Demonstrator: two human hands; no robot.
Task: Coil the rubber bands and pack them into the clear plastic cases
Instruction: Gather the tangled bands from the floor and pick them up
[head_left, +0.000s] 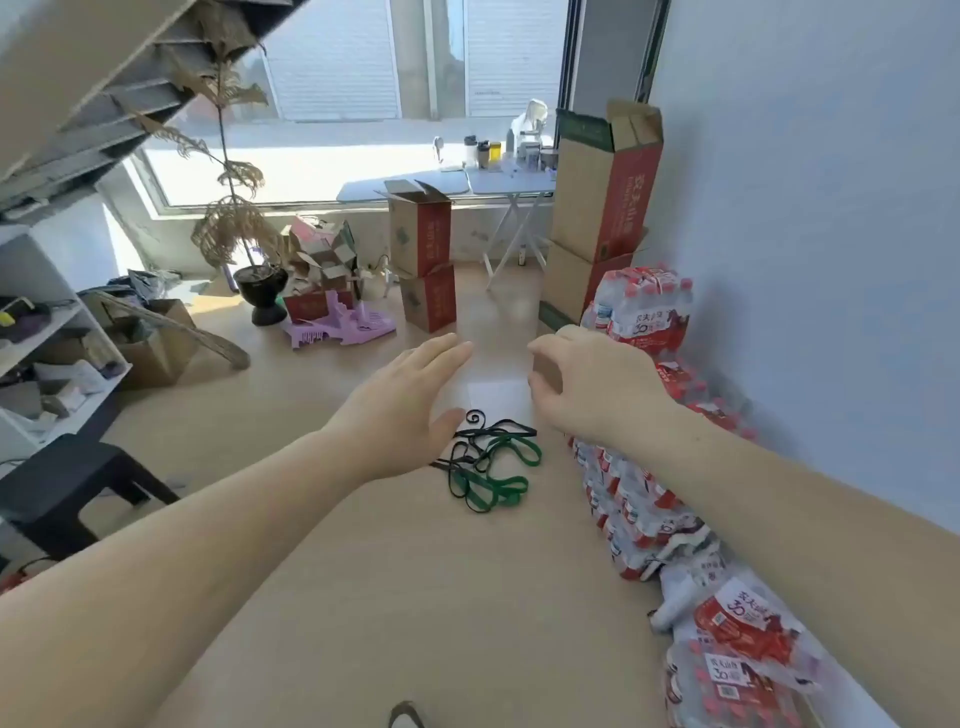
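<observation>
1. Left hand (405, 410) reaches forward in the head view, flat and holding nothing, with its fingers straight and close together. Its thumb hangs just over the near-left edge of the rubber bands (493, 460).
2. The right hand (587, 384) hovers beyond and to the right of the rubber bands, with its fingers curled downward. I cannot tell whether it grips anything. A pale, glassy patch just beyond the bands, between the two hands, may be a clear plastic case (493, 395), but its edges are too faint to be sure.
3. The rubber bands lie on the wooden floor (415, 597) as a loose tangle of black and green loops. One black end is curled into a small spiral on the far side of the tangle. None looks properly coiled, and none is packed.
4. Just right of the bands, shrink-wrapped packs of water bottles (639, 499) line the wall.
5. The task looks to be at its very start, with the hands closing in on the pile.
6. The next move calls for pinching a single band and lifting it clear. The loops overlap, so a careless pull would likely drag others along. The freed band then needs winding tightly enough to fit a case.
</observation>
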